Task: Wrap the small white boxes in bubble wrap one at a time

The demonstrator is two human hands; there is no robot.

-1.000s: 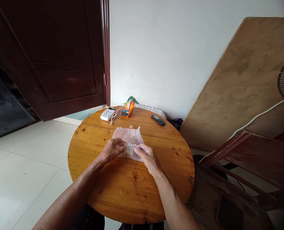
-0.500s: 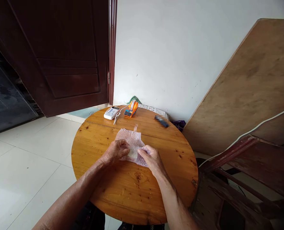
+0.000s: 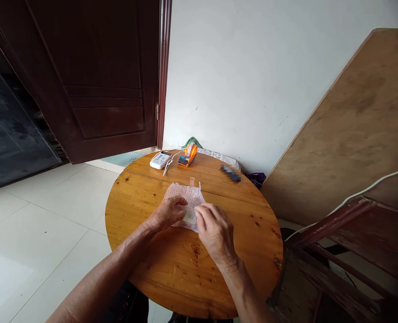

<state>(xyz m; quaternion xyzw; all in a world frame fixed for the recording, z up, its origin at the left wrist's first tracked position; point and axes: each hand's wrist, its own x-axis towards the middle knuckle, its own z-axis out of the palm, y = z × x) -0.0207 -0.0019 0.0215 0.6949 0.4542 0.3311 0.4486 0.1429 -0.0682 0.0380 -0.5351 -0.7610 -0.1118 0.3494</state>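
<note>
A pinkish sheet of bubble wrap (image 3: 182, 192) lies on the round wooden table in front of me. Through it shows a flat, pale, patterned piece (image 3: 189, 217), too blurred to name. My left hand (image 3: 170, 211) rests on the wrap's left side, fingers bent and holding it against the table. Over the right side, my right hand (image 3: 216, 229) is closed, thumb and fingers pinching the wrap's edge, which is mostly hidden behind the knuckles. A short strip of tape (image 3: 192, 181) sticks out at the wrap's far edge.
Toward the back of the table (image 3: 145, 264) are a white device (image 3: 160, 160) with a cord, an orange tape dispenser (image 3: 188, 155) and a blurred dark object (image 3: 230, 173). A wooden chair (image 3: 350, 233) stands to the right. A dark red door (image 3: 101, 80) is at the left.
My right hand has lifted and turned, bringing the wrap's right edge inward to the left. My left hand stays on the wrap, its fingers slightly more apart. The view has shifted slightly.
</note>
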